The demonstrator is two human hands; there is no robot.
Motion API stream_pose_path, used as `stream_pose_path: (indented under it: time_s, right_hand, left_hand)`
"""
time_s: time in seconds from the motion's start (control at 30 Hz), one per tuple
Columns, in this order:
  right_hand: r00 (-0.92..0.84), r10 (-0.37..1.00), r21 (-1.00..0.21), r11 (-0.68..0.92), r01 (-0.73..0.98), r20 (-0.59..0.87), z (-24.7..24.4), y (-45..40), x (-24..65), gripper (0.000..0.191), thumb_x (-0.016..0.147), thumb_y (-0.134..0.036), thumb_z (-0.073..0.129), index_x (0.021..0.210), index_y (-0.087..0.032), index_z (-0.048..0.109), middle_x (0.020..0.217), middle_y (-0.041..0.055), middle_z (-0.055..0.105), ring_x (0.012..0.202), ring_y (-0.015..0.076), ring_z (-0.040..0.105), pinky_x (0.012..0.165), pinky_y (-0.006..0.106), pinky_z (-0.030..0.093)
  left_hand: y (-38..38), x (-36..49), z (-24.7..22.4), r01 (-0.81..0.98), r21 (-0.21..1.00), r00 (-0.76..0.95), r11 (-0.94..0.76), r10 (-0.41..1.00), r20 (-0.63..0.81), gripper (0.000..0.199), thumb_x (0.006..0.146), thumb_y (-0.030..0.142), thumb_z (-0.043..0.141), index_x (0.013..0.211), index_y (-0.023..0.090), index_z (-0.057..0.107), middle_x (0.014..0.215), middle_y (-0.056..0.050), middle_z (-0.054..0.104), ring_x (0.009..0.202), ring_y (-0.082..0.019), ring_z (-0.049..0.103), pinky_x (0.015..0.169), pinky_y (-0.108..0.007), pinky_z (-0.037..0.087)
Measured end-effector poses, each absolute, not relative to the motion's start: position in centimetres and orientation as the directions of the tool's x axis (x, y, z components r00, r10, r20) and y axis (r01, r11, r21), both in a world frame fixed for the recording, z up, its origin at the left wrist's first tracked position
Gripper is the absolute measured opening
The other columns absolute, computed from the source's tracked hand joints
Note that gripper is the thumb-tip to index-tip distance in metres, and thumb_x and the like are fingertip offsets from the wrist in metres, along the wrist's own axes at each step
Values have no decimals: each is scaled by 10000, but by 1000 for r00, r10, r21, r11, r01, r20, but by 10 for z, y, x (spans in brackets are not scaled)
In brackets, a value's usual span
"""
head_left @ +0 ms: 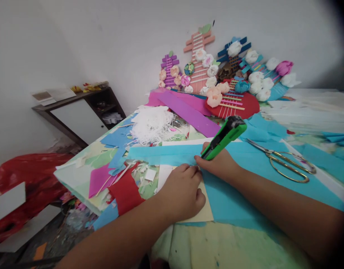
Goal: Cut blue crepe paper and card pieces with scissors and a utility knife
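Note:
My right hand (220, 164) is wrapped round a green and black cutter (225, 138), its lower end close to the turquoise paper (244, 186). Just left of it, my left hand (185, 192) lies knuckles up, fingers curled, on the near edge of a turquoise strip (160, 154) and a cream sheet (207, 209). Whatever the left fingertips pinch or press is hidden beneath the hand. The turquoise paper spreads under my right forearm. Gold-handled scissors (286, 162) rest on this paper to the right.
White shredded strings (152, 125) lie beyond the strip, beside a purple strip (191, 114). Red paper (127, 194) and scraps cover the table's left part. Flower-decorated instrument shapes (200, 63) lean against the wall. A low cabinet (79, 119) stands back left.

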State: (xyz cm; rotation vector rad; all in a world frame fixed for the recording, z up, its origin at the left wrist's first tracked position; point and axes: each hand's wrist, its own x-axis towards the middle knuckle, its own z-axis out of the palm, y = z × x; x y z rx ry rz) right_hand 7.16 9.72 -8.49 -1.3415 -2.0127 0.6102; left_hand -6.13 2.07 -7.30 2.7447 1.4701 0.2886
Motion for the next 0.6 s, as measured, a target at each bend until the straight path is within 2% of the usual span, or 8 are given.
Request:
stream_pose_path:
  time_s: [0.13,0.4,0.6]
  right_hand:
    - [-293,923,-676,382,630,249,-86,95,71,287,647,-405,520,572,-197,337,497,-49,409,484,93,412,468,231,301]
    - [-270,937,-773,336,538,220,-79,93,75,351,616,-482,564,561,-193,374,486,-48,426,482,88,401,479,233,318]
    - [-279,934,-768,343,541,221,-79,94,75,362,629,-495,551,542,-189,379,472,-44,429,477,88,399,473,235,311]
  left_hand:
    - [20,-61,-73,824,104,542,-557,828,142,297,700,229,452,936,108,585,953,-90,566,946,-219,451,911,-336,337]
    - [21,-62,-75,827,109,537,-551,832,138,336,704,231,450,996,106,561,1010,-91,556,965,-227,447,914,-349,336]
    - [20,-61,-74,826,111,539,-553,832,134,339,708,232,445,998,97,556,1002,-92,556,964,-219,448,925,-339,322]
